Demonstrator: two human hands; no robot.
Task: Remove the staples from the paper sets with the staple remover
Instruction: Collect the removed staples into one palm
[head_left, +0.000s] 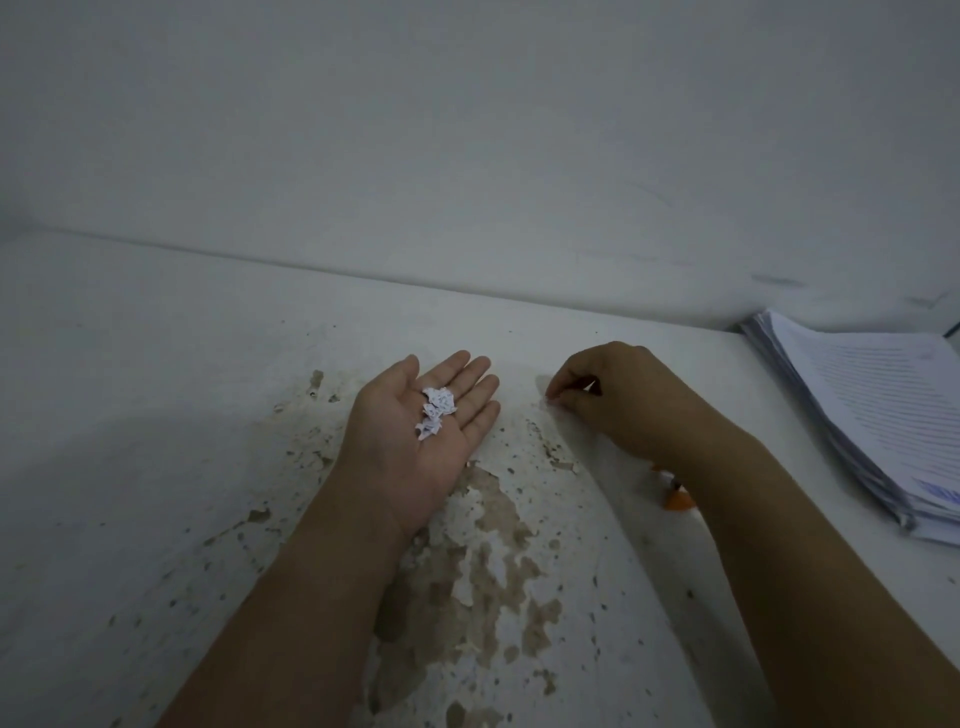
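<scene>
My left hand (421, 436) lies palm up on the white table (156, 415), fingers straight, with small torn paper scraps (436, 410) resting in the palm. To its right, my right hand (613, 400) hovers at the table surface with fingertips pinched together on something tiny; what it is I cannot make out. An orange staple remover (675, 498) lies on the table, mostly hidden under my right forearm. A thick stack of printed paper sets (878, 415) sits at the right edge.
The table's white coating is chipped, with brown patches (483, 545) between my forearms. A plain white wall (467, 130) rises right behind the table.
</scene>
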